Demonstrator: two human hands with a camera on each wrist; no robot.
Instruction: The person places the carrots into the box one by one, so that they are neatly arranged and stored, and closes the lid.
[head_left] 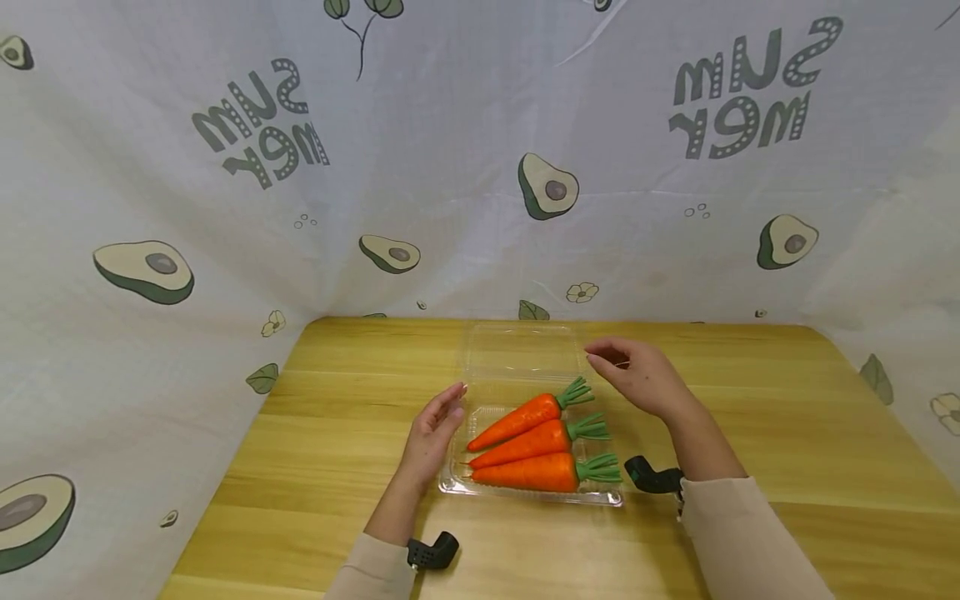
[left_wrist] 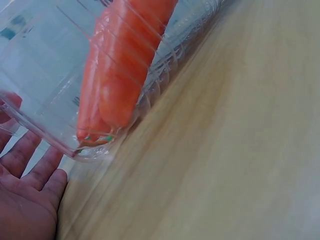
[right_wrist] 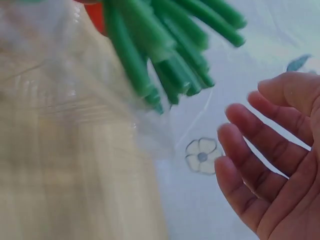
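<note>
Three orange carrots with green stem tops lie side by side in a clear plastic clamshell box (head_left: 525, 496), their stems (right_wrist: 170, 55) to the right. The box's transparent lid (head_left: 521, 352) is folded back, away from the person. At the left side of the box is my left hand (head_left: 431, 437), its fingers (left_wrist: 25, 155) extended along the plastic edge and the thumb apart from them. My right hand (head_left: 641, 379) hovers by the lid's right edge, fingers (right_wrist: 255, 135) loosely bent, with nothing between them and the thumb.
A wooden tabletop (head_left: 360, 383) carries the box. Behind it and at both sides hangs a pale cloth (head_left: 465, 125) printed with avocados and lettering. Each wrist wears a small black camera, one (head_left: 433, 552) on the left and one (head_left: 652, 477) on the right.
</note>
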